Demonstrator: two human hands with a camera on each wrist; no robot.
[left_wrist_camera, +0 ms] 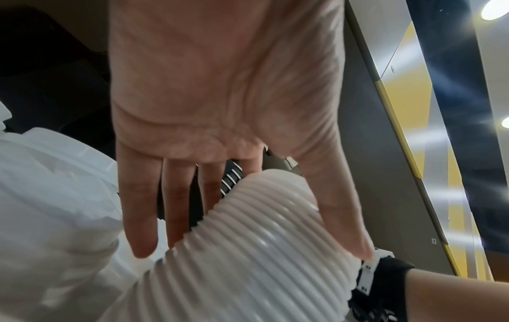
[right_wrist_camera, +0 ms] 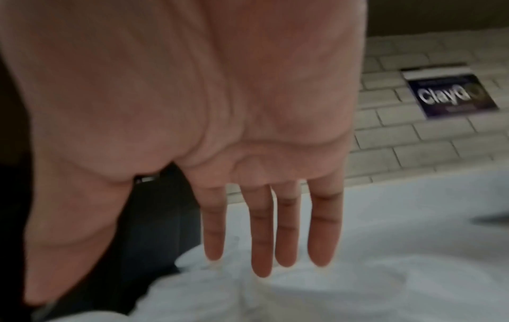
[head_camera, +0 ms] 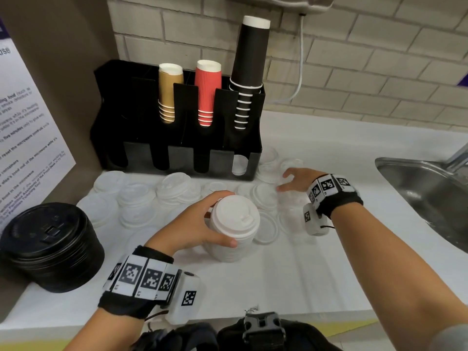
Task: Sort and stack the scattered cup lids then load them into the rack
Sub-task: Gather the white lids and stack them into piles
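A tall stack of white cup lids point(head_camera: 234, 224) stands on the white counter at the centre, and my left hand point(head_camera: 202, 221) grips it near the top, thumb on the near side and fingers on the far side. The left wrist view shows the stack's ribbed side point(left_wrist_camera: 261, 250) between thumb and fingers. My right hand point(head_camera: 291, 183) hovers open, fingers spread, over loose clear lids point(head_camera: 266, 196) by the right end of the black rack point(head_camera: 177, 138). More white and clear lids point(head_camera: 141, 198) lie scattered in front of the rack. White lids show in the rack's rightmost front slot point(head_camera: 239, 165).
A stack of black lids point(head_camera: 50, 244) sits at the near left by a brown wall panel. The rack's upper slots hold brown cups point(head_camera: 169, 92), red cups point(head_camera: 207, 92) and black cups point(head_camera: 249, 72). A steel sink point(head_camera: 425, 193) lies to the right.
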